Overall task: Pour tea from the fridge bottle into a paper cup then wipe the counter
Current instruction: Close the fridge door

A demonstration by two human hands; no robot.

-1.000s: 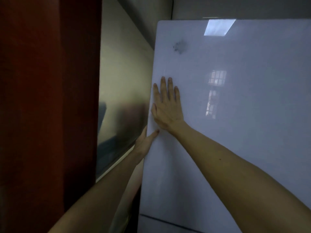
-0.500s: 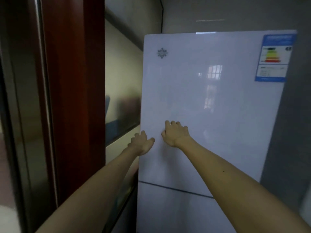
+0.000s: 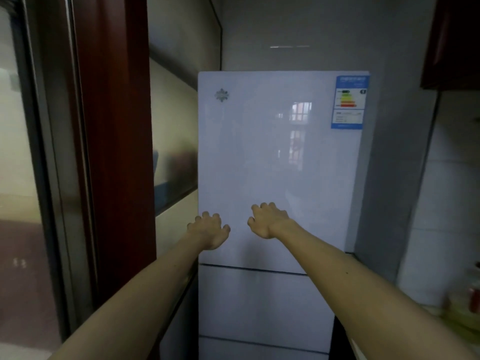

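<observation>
A tall white fridge [image 3: 275,162] stands straight ahead with its doors closed. Both my arms reach toward its upper door. My left hand [image 3: 209,231] hovers near the door's left edge, fingers curled loosely and holding nothing. My right hand [image 3: 268,220] is a little to the right of it, fingers bent, also holding nothing. Whether either hand touches the door is unclear. The tea bottle, the paper cup and any cloth are out of sight.
A dark red door frame [image 3: 114,152] and a glass sliding door [image 3: 31,178] close off the left. A grey wall [image 3: 384,178] flanks the fridge on the right. Blurred bottles [image 3: 467,305] stand on a counter at the right edge, under a dark cupboard [image 3: 452,42].
The view has drawn back from the fridge, so more of it shows. My right hand went from flat on the door to curled, and both hands have dropped lower on the door.
</observation>
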